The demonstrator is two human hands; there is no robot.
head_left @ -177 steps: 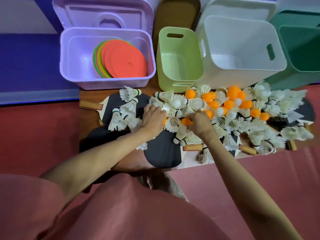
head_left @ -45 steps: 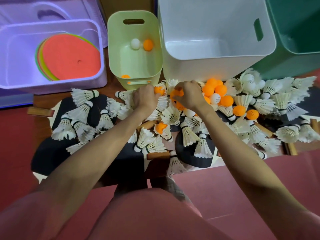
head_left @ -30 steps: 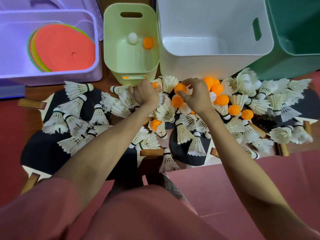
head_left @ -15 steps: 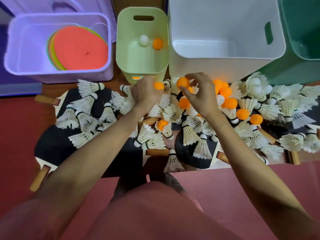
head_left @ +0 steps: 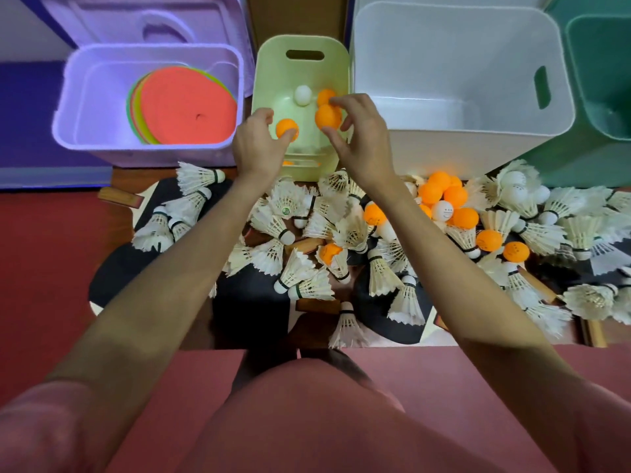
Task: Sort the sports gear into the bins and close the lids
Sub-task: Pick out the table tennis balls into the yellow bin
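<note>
My left hand point(head_left: 257, 145) and my right hand point(head_left: 358, 134) hover side by side over the small light-green bin point(head_left: 304, 42). Each pinches one orange ping-pong ball: the left-hand ball point(head_left: 286, 128) and the right-hand ball point(head_left: 327, 116) sit at the fingertips above the bin's opening. Inside the bin lie a white ball point(head_left: 303, 94) and another orange ball point(head_left: 324, 94). On the low table, several orange balls point(head_left: 444, 196) are mixed with white shuttlecocks point(head_left: 304, 278) over black paddles point(head_left: 249, 312).
A purple bin point(head_left: 153, 51) at the left holds flat coloured discs point(head_left: 187, 104), its lid point(head_left: 153, 22) leaning behind it. A large white bin point(head_left: 454, 148) stands right of the green one, and a dark green bin point(head_left: 601, 80) is at the far right. Red floor surrounds the table.
Both hands have lifted from the pile, each with an orange ball, and moved forward over the light-green bin.
</note>
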